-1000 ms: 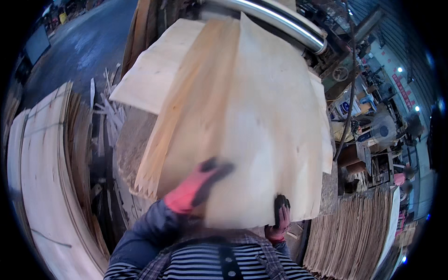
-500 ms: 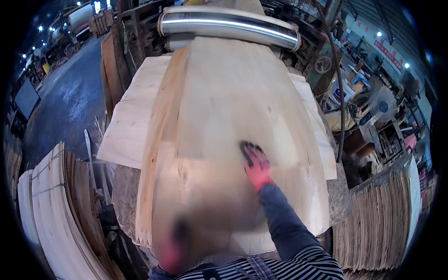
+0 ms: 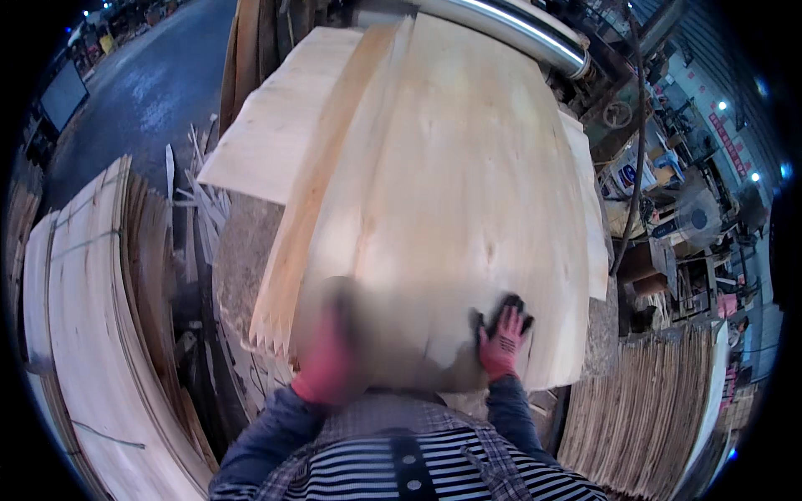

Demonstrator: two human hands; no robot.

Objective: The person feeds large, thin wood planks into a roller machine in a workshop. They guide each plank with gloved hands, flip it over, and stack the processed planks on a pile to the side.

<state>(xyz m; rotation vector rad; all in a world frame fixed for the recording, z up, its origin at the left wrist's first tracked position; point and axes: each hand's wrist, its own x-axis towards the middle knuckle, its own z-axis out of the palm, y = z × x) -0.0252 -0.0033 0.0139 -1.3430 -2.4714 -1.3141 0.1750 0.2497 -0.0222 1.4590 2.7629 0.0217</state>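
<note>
A stack of wide, pale wood veneer sheets (image 3: 451, 167) lies before me, reaching from my body to a shiny metal roller (image 3: 535, 33) at the far end. My right hand (image 3: 504, 338), in a red glove with black fingertips, lies flat with spread fingers on the near right part of the top sheet. My left hand (image 3: 330, 355), gloved alike, is over the near left part; it is smeared by motion and its fingers cannot be made out. To its left runs a narrower, yellowish veneer strip (image 3: 313, 192) with a jagged near end.
Bundled veneer sheets (image 3: 92, 284) stand at the left, and another veneer stack (image 3: 639, 409) stands at the lower right. A dark cable (image 3: 639, 159) hangs down on the right, near a fan (image 3: 695, 219). Wood scraps (image 3: 200, 200) litter the floor to the left.
My right hand has drawn back nearer to my body. My left hand has moved forward over the sheet. The view has shifted, so the roller sits higher and farther right.
</note>
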